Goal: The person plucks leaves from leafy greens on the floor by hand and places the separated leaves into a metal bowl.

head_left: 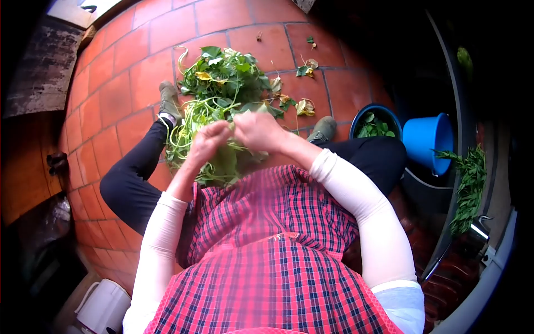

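My left hand [209, 141] and my right hand [259, 131] are close together over my lap, fingers closed. Between them they pinch a leafy green stem, and a broad pale-green leaf [223, 165] hangs just below. The fingertips are partly hidden and slightly blurred. Directly beyond my hands, a heap of leafy greens [236, 73] lies on the floor between my feet. Long pale stems [189, 118] trail from its near left side, beside my left hand.
Yellowed leaves [305, 107] are scattered on the red tile floor [130, 89] right of the heap. A basin with green leaves [376, 127] stands by my right knee, next to a blue bucket [427, 143]. Farther right hangs a leafy bunch [467, 186]. A white jug [103, 307] sits lower left.
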The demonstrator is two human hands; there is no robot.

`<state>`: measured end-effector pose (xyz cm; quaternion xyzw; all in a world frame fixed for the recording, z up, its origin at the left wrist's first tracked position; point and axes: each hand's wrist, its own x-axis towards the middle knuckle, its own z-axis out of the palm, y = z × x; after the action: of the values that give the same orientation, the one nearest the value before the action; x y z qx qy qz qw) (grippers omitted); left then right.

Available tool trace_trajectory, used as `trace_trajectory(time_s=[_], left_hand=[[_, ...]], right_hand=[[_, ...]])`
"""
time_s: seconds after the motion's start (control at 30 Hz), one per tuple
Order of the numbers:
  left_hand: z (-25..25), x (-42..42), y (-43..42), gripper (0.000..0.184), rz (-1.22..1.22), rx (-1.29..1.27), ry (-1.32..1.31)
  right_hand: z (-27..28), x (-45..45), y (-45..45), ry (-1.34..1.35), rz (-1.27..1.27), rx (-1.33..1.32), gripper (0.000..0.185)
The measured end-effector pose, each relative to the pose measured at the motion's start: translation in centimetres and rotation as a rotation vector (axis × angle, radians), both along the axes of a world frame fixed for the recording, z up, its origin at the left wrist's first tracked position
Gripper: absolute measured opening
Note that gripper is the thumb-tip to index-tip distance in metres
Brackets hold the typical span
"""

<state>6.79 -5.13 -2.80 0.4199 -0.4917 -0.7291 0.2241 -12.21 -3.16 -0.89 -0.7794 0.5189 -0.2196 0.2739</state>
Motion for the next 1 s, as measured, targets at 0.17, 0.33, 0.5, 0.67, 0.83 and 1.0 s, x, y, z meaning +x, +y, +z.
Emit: trace_trajectory(time_s=[0.17,0.33,0.5,0.67,0.83,1.0], left_hand=[[2.6,3.4,-1.9,0.017,0.154,-0.12,-0.001],[-0.7,6.8,-1.5,0.021,0.158,-0.036,-0.105],[-1.2,7.8,-1.0,0.026,0.205,0.096,-0.135],[0.4,7.7,-1.1,0.028,0.31,0.106,-0.095],[2.3,5.6,1.0,0.037,-0.462,0.168,-0.925],[-1.2,3.7,5.8,0.024,-1.676,-0.603,-0.983]], right_hand=[[-4.0,-16.9,-7.5,0.212,-0.574,0.161,0.025],[1.9,-32.4,-3.5,0.303,-0.428,0.138,0.023],[-5.7,-41.8,6.7,0.406,-0.512,0.233,0.021],[-13.6,-42.3,16.5,0.295,-0.737,0.413,0.07],[-12.5,-42.1,14.5,0.533,-0.745,0.65,0.081],[0.7,-34.0,3.9,0.199,-0.521,0.404,0.044]])
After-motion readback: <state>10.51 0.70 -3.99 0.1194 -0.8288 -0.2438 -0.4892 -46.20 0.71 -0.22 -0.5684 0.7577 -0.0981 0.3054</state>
